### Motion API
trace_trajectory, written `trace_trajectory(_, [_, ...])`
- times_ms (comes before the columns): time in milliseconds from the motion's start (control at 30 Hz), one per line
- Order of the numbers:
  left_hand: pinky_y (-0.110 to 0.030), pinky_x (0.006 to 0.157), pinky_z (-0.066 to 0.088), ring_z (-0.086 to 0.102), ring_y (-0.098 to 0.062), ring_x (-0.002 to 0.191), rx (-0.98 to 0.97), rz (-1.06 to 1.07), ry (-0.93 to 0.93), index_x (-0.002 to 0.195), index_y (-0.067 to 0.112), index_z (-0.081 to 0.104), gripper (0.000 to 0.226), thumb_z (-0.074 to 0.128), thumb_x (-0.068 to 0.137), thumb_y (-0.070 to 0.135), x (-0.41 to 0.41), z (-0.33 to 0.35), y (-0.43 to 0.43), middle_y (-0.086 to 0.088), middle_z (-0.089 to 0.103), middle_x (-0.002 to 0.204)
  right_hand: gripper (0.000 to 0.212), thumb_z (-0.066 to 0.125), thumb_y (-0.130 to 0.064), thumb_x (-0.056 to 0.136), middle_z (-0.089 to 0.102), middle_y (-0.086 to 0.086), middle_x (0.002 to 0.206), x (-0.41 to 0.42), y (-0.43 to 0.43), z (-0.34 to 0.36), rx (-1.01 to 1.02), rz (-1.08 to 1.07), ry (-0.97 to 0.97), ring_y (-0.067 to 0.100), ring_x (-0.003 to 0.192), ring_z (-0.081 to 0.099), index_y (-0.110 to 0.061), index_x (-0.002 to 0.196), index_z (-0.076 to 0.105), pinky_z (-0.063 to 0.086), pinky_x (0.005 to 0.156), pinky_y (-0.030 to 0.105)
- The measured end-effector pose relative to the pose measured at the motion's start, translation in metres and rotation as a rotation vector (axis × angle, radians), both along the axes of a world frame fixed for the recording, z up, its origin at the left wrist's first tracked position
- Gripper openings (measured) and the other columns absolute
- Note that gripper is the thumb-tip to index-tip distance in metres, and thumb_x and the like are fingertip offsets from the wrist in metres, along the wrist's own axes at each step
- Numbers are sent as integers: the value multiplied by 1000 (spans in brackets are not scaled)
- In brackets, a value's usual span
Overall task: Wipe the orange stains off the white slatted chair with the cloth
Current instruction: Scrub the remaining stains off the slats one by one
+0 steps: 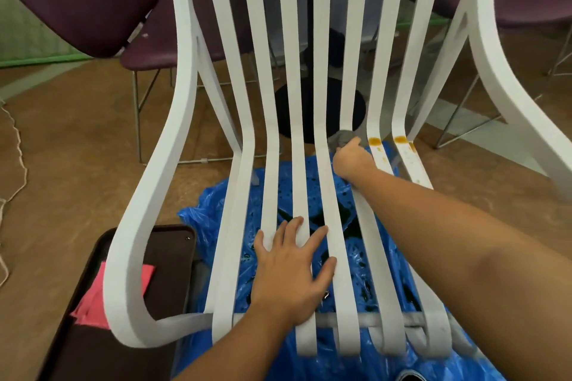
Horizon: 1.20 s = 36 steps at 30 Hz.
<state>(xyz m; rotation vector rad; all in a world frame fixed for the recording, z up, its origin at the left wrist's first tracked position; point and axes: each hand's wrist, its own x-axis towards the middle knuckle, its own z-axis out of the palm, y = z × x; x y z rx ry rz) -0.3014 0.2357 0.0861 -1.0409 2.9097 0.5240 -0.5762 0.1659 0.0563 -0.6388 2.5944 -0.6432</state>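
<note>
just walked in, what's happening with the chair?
A person is cleaning a white slatted chair. The right hand grips a grey cloth at the bend of the seat, beside two slats that carry orange stains not yet wiped. The left hand rests flat on the seat slats. A blue plastic sheet lies underneath.

Most of the grey cloth (342,137) is hidden inside the right hand's (353,159) grip, and that hand's fingertips cannot be seen. The white slatted chair (185,71) is cut off at the top edge, and its right armrest at the right edge. Its left armrest covers part of the pink cloth (89,303) on the dark tray (173,244), which runs off the near edge.
</note>
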Motion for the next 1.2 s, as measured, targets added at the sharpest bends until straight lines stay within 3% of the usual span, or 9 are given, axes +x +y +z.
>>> trace_trajectory(100, [-58, 120, -7, 17, -13, 149, -1, 6, 9, 151, 53, 21, 57, 24, 96, 70, 0, 0, 1, 8, 16, 162, 66, 44, -17, 101, 58, 23, 129, 14, 19, 0, 133, 47, 3, 37, 112, 60, 5, 152, 8, 48, 76, 42])
trace_trajectory(167, [-58, 120, -6, 20, -13, 148, -3, 8, 8, 151, 53, 21, 58, 24, 96, 70, 0, -1, 0, 7, 17, 162, 71, 45, -21, 102, 55, 23, 135, 28, 35, 5, 146, 36, -15, 38, 119, 57, 2, 154, 2, 49, 87, 45])
trace_trajectory(267, [-59, 120, -4, 24, -15, 147, -20, 11, 9, 151, 53, 21, 58, 24, 96, 70, 1, -2, 2, 7, 18, 162, 63, 44, -29, 103, 55, 21, 134, 53, 66, 7, 94, 13, -15, 39, 118, 57, -3, 152, 13, 48, 91, 47])
trace_trajectory(400, [-58, 120, -4, 27, -15, 145, -21, 15, 24, 150, 52, 25, 58, 25, 95, 70, 0, -2, 3, 7, 20, 161, 49, 43, -35, 104, 61, 20, 121, 82, 104, 6, 49, 19, -9, 37, 105, 62, -5, 140, 28, 46, 73, 41])
trace_trajectory(567, [-57, 120, -2, 27, -14, 145, -11, 33, 47, 148, 46, 36, 60, 28, 94, 71, 3, -2, 4, 8, 23, 160, 44, 42, -34, 105, 61, 19, 116, 117, 145, 13, 38, 20, -40, 35, 98, 63, -6, 137, 30, 42, 67, 37])
trace_trajectory(733, [-57, 120, 1, 28, -15, 145, -3, 36, 65, 148, 45, 35, 61, 29, 93, 71, 5, 3, 5, 8, 26, 159, 36, 42, -35, 104, 62, 18, 110, 151, 183, 20, 69, 20, -19, 32, 91, 64, -8, 128, 34, 44, 66, 36])
trace_trajectory(900, [-57, 120, 4, 29, -16, 144, -18, 36, 50, 150, 44, 31, 62, 29, 94, 70, 6, 5, 6, 7, 27, 159, 42, 40, -37, 104, 59, 15, 115, 184, 214, 22, 113, -28, 9, 28, 93, 64, -11, 136, 31, 42, 66, 33])
trace_trajectory(1200, [-60, 119, 1, 29, -18, 145, -45, 1, 35, 149, 49, 30, 58, 27, 95, 70, 4, 0, 5, 4, 25, 161, 31, 39, -36, 104, 65, 14, 107, 156, 189, 19, 102, -11, -90, 28, 83, 59, -11, 122, 34, 44, 69, 37])
